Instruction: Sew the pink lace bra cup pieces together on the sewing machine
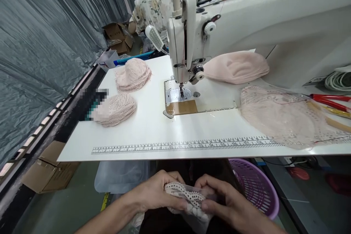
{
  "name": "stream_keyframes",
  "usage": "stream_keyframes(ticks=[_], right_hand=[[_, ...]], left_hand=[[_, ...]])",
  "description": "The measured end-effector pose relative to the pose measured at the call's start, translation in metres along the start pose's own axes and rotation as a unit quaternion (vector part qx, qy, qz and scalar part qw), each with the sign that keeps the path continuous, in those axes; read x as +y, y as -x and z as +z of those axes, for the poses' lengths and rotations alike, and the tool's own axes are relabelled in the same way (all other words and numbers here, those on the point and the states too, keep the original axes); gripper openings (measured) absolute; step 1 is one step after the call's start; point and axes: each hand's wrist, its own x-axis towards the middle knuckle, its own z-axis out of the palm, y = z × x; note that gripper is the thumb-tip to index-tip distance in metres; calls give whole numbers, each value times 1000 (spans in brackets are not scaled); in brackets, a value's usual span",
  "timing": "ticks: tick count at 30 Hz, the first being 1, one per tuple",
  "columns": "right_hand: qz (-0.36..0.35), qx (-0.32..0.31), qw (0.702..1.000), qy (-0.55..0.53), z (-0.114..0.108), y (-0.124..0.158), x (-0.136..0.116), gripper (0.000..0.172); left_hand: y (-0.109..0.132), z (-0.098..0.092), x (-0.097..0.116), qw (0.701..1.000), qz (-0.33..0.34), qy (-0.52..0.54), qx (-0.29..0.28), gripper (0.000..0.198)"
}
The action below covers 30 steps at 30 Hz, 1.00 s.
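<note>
Below the table's front edge, my left hand (pixel 155 193) and my right hand (pixel 227 199) both pinch a small piece of pale pink lace (pixel 188 197) over my lap. Fingers of both hands are closed on it. Above them lies the white sewing table (pixel 153 131) with a printed ruler (pixel 186 146) along its front. The white sewing machine (pixel 192 36) stands at the middle back, its needle plate (pixel 179 95) bare.
Two stacks of pink lace cups (pixel 133 75) (pixel 116 109) lie at the left, smooth pink cups (pixel 237 66) behind the machine, flat lace pieces (pixel 276 115) at the right beside red-handled scissors (pixel 330 100). A purple basket (pixel 255 186) sits under the table. Another person (pixel 152 5) sits beyond.
</note>
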Motion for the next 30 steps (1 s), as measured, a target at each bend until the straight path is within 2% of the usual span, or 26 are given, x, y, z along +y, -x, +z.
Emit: stream_keyframes(ticks=[2,4,6,9,11,15,19,23,26,27,28,30], right_hand=[[15,-36,996,-80,-7,3,-2,25],[21,-48,992,-113,-10,6,-3,34],[-2,-35,996,-78,-9,8,-5,36],[-81,-18,996,19,-7,8,-7,25],[-118,-24,992,46,-5,7,-8,18],[-129,-15,988,87,-1,2,-11,12],[-134,1,986,100,1,-1,-12,16],[-125,17,987,104,-21,12,-1,25],[-69,22,977,199,-52,36,27,30],[-49,33,963,263,-61,45,37,31],[-48,90,936,337,-67,53,45,32],[-37,146,913,379,-69,64,52,34]], left_hand=[[2,0,-3,997,-9,64,-38,22],[2,1,-6,991,-24,123,-57,27],[1,2,-9,983,-35,168,-62,34],[-2,2,-11,977,-49,199,-59,35],[-2,1,-12,977,-57,202,-49,31],[-2,3,-12,975,-70,209,-32,28],[-4,5,-13,973,-73,219,-31,25],[-5,1,-15,973,-78,213,-30,25],[-4,-3,-17,975,-84,203,-36,28],[-5,-4,-17,976,-85,199,-39,28],[-5,-4,-17,976,-85,196,-40,28],[-8,-1,-16,977,-84,189,-43,27]])
